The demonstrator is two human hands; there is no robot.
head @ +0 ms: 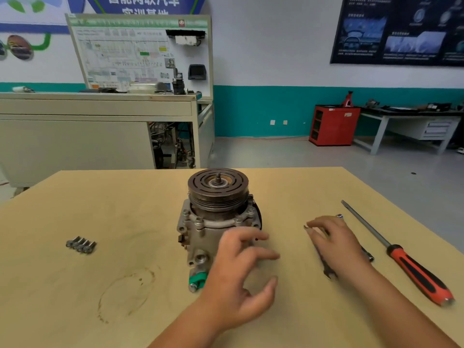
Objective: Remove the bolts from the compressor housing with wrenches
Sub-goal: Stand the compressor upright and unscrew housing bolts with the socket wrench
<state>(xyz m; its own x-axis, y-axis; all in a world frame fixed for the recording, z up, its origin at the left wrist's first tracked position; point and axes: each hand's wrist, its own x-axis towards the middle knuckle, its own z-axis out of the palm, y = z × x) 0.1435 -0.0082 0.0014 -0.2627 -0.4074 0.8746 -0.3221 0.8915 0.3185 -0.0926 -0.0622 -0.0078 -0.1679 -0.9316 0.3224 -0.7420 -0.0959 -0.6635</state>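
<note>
This is a car workshop for teaching. A big board [140, 51] with wiring drawings stands on a gray cabinet [75, 136] at the back. A red cupboard [334, 125] sits by a workbench [406, 119] with parts on it. A car poster [401, 31] hangs on the wall. A compressor [216, 217], bolts [80, 244], a wrench [329, 273] and a screwdriver [411, 268] sit on the tabletop [125, 209].

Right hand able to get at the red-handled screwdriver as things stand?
Likely yes. The screwdriver lies uncovered on the table just right of the right hand, which rests open on a wrench; only a low dark tool lies between.
</note>
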